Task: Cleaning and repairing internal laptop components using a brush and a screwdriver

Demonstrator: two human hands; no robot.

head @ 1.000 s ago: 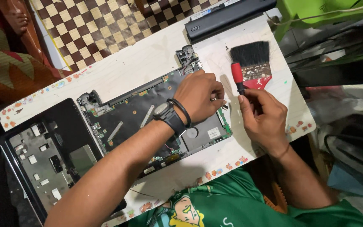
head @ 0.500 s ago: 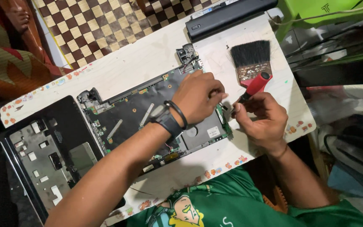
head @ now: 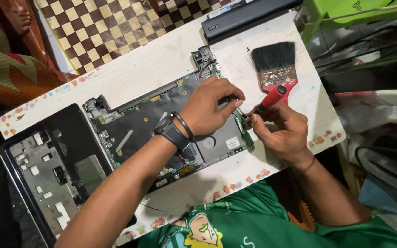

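A person in a green shirt leans over a white table [head: 161,59] where an opened laptop base [head: 161,124] lies with its dark circuit board exposed. The left hand [head: 210,108], with a black watch and band at the wrist, rests on the right end of the board, its fingers curled and pinched together near the board's right edge, apparently steadying a small part there. The right hand [head: 283,133] is closed around a screwdriver with a red handle [head: 272,97], whose tip slants down toward the same edge, just beside the left fingertips. The tip itself and whatever it meets are too small and shaded to make out.

To judge from this, the step in hand is loosening or seating a small fastener at the right edge of the board while the other hand braces it. The next move would call for keeping the tip square in the screw head, turning with light pressure, and holding the board still so nothing slips onto the components.

A wide paintbrush with black bristles and a red handle [head: 275,62] lies on the table just beyond the right hand. A long black battery pack [head: 249,16] sits at the table's far edge. The removed black laptop cover [head: 47,170] lies inner side up at the left end.
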